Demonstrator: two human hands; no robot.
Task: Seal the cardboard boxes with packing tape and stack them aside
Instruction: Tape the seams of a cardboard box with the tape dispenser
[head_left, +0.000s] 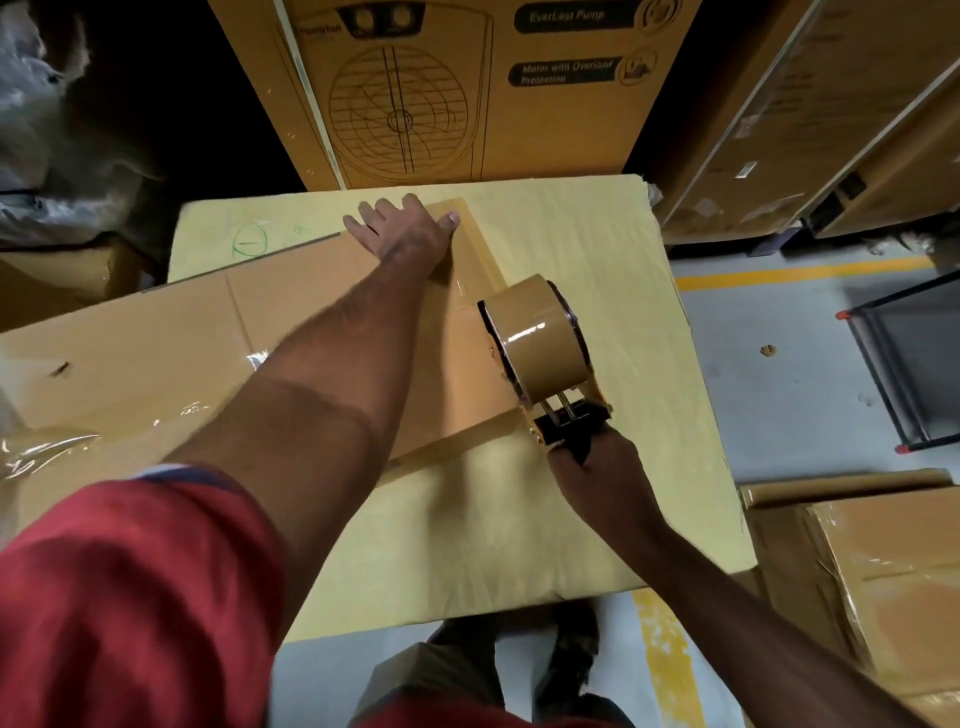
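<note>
Left hand (410, 228) reaching out toward 12 o'clock, grip spread flat, pressing glossy brown tape (480, 249) onto flat cardboard (171, 332) at centre. Right hand (597, 457) at 4 o'clock, grip clamped round dispenser (540, 348) handle, resting on pale yellow desk (571, 218).

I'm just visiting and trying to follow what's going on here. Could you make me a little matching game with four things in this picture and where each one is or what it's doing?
Things:
1. left hand
2. right hand
3. tape roll
4. printed fan carton

States:
A. standing upright behind the table
B. gripping the dispenser handle
C. pressed flat on the cardboard box
D. mounted in the dispenser

Pairs: 1-C, 2-B, 3-D, 4-A
</note>
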